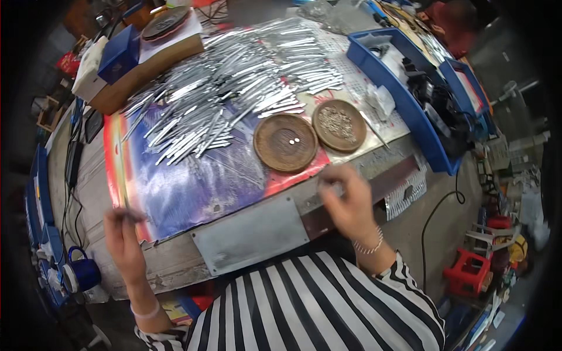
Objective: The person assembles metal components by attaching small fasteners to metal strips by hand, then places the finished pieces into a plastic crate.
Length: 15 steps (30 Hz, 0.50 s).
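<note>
Left hand point(124, 234) at the counter's point(246, 234) near left corner, grip pinched shut on a thin metal strip point(125, 200) | right hand point(349, 202) blurred at the near edge, fingers curled, grip contents unclear | round wooden dish point(285, 142) with two small pieces just beyond, second dish point(339, 125) touching it | pile of metal strips point(234, 82) mid-counter.

Two round brown wooden dishes point(285, 142) sit side by side on the bench point(246, 234), beside one heap of metal strips point(234, 82) too many to count, two blue trays point(386, 76) far right, and one blue mug point(82, 274) near left.
</note>
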{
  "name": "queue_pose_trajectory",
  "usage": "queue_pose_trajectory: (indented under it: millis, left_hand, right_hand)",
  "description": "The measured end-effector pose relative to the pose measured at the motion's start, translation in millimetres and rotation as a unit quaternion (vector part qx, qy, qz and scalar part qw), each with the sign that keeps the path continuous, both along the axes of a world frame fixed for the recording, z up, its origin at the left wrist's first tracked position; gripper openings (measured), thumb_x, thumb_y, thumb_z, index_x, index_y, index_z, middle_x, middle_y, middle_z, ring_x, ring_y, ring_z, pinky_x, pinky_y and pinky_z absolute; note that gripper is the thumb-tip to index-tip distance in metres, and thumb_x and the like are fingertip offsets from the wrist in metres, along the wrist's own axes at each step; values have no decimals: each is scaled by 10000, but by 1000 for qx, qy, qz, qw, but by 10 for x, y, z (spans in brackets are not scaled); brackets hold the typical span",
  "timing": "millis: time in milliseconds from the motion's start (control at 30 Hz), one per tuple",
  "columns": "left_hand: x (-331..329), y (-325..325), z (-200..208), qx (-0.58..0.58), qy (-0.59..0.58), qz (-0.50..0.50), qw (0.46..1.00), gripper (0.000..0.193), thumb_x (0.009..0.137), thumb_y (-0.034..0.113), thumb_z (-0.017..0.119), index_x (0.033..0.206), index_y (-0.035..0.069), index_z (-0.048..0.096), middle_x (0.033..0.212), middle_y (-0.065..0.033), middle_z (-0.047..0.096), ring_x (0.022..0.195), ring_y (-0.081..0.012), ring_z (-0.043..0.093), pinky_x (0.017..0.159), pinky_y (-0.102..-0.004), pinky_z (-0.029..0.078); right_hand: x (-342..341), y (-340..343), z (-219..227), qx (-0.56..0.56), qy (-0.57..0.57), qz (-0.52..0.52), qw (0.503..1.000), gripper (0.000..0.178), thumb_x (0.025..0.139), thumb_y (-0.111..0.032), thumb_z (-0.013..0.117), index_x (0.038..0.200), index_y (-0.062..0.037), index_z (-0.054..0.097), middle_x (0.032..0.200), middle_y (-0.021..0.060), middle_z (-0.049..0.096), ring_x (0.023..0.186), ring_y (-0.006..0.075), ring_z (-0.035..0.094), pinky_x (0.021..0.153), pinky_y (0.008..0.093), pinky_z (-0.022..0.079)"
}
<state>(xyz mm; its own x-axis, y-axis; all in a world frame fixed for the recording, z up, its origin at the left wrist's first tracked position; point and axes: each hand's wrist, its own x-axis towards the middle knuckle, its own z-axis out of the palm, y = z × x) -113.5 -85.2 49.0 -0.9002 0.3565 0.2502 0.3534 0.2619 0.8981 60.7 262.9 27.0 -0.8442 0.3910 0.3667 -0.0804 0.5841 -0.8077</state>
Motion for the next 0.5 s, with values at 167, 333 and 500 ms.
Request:
queue_pose_trajectory:
  millis: [167,333,500]
  left_hand:
    - [872,317,-74,131,-174,-35,975,159,959,105,453,1031,-29,498,828,-52,520,728,-133,536,693,-259,452]
    - [1299,537,-252,209,-323,-72,920,186,961,122,465,1038,-42,506,805,-58,546,617,-145,570,618,-252,475]
    - [1444,727,-268,225,-420,-128,870,156,950,91,475,1039,-32,510,799,-65,561,628,-146,589,599,-252,479]
  right_hand:
    - [-143,885,55,162,-50,-105,980,190,813,-98,593,972,4,581,891,155,593,805,319,586,716,402,452]
    - [-361,1142,-77,378,-146,-75,911,180,777,-134,621,838,14,539,766,166,535,780,368,547,674,441,422]
    - [-481,1278,-99,360,-190,-33,913,166,781,-121,598,780,13,498,779,198,544,795,388,543,690,468,413]
